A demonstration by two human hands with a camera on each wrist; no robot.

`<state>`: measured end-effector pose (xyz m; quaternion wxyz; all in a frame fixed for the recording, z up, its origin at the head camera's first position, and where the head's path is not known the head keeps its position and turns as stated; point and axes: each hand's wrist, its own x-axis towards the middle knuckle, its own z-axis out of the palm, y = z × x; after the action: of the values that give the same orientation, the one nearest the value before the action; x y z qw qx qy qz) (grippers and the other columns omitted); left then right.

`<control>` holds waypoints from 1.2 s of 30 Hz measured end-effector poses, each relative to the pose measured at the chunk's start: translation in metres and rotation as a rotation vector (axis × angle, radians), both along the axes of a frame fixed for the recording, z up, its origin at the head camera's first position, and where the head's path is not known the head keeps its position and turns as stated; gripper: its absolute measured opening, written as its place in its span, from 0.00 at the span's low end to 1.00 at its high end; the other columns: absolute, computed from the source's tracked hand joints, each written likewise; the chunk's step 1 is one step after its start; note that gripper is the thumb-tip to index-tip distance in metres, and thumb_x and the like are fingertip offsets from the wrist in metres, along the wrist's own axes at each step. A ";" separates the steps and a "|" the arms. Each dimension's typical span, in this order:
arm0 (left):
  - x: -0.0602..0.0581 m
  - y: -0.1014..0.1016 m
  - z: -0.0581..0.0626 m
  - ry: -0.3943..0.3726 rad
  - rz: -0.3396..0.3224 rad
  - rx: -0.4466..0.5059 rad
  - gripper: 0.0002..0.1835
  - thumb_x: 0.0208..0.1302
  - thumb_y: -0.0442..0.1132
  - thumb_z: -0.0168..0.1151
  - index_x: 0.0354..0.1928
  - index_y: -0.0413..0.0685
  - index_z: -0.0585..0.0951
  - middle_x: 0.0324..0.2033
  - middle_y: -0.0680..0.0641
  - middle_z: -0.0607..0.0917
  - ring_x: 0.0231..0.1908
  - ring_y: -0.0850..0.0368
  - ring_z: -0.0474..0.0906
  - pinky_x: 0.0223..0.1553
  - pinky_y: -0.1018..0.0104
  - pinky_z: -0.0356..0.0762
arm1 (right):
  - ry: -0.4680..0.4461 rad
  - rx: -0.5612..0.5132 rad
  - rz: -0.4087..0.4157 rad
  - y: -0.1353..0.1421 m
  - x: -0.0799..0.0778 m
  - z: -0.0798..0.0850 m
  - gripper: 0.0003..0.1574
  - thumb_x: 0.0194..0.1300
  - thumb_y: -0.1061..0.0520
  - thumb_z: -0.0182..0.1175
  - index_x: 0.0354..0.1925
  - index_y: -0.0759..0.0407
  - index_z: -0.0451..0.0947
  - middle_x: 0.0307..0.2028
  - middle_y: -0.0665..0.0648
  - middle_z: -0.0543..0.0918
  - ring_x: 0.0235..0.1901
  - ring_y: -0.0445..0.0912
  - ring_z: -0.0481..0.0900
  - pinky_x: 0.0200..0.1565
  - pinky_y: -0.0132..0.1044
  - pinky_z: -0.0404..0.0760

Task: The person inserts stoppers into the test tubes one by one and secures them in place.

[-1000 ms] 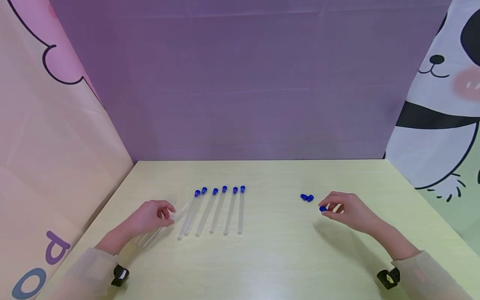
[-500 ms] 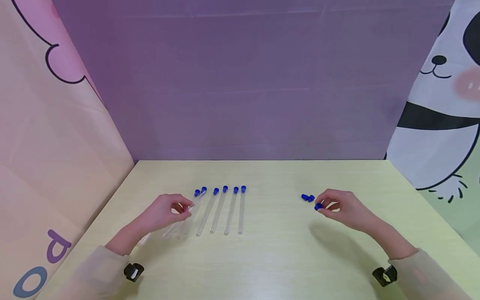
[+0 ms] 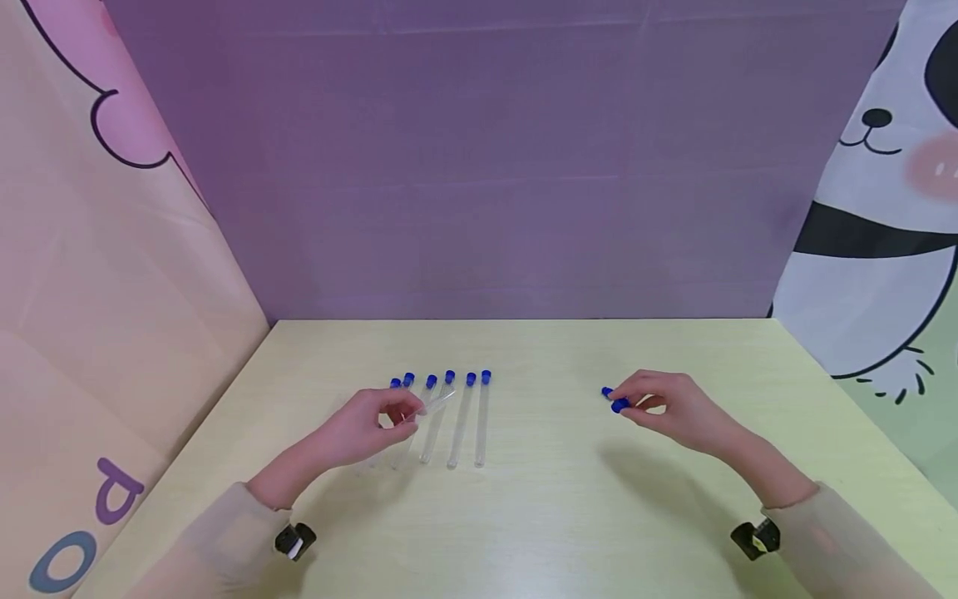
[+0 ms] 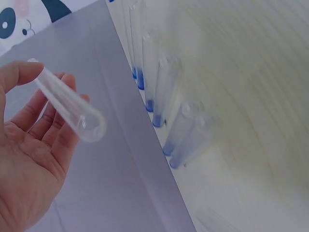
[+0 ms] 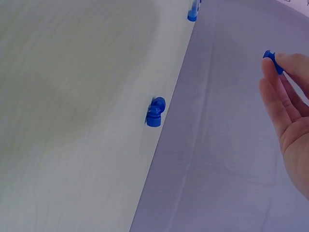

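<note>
My left hand (image 3: 377,428) pinches a clear, uncapped test tube (image 4: 70,104) between thumb and fingers, held above the table. In the head view that tube crosses in front of a row of test tubes (image 3: 459,424) with blue caps lying on the table. On the right, my right hand (image 3: 677,412) pinches a small blue cap (image 5: 273,62) between thumb and fingertips, raised off the table. Two more blue caps (image 5: 154,112) lie together on the tabletop, partly hidden behind the right fingers in the head view.
The pale wooden table (image 3: 524,532) ends at a purple backdrop (image 3: 486,166). Printed cloth panels stand at the left and right. A blurred clear tube (image 4: 215,220) lies at the lower edge of the left wrist view.
My left hand has lifted the uncapped test tube off the table and carried it rightward past the capped tubes. My right hand, holding the cap, has shifted slightly left.
</note>
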<state>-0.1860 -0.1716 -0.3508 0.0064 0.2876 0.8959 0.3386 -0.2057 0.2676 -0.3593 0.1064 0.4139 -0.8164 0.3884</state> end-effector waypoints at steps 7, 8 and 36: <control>0.000 0.014 -0.001 0.005 -0.027 0.004 0.07 0.66 0.35 0.62 0.45 0.46 0.82 0.31 0.58 0.79 0.35 0.58 0.74 0.33 0.66 0.75 | -0.017 -0.026 0.040 -0.010 -0.001 0.004 0.17 0.54 0.72 0.68 0.43 0.61 0.82 0.37 0.53 0.83 0.33 0.43 0.84 0.38 0.33 0.82; 0.000 0.016 0.000 0.007 -0.033 0.005 0.07 0.67 0.35 0.61 0.45 0.47 0.82 0.31 0.58 0.79 0.35 0.58 0.74 0.32 0.66 0.75 | -0.018 -0.030 0.042 -0.012 -0.001 0.004 0.17 0.54 0.72 0.68 0.43 0.61 0.82 0.37 0.53 0.83 0.33 0.44 0.84 0.38 0.33 0.82; -0.010 0.061 0.007 0.040 -0.103 0.031 0.10 0.68 0.38 0.61 0.49 0.44 0.82 0.33 0.56 0.81 0.33 0.61 0.75 0.30 0.67 0.74 | -0.121 -0.041 -0.008 -0.056 -0.003 0.016 0.11 0.60 0.63 0.68 0.43 0.58 0.82 0.35 0.48 0.85 0.33 0.42 0.82 0.38 0.36 0.82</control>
<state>-0.1960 -0.1107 -0.3439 0.0015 0.3402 0.8743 0.3461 -0.2084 0.2116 -0.3430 0.0670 0.3843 -0.8147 0.4291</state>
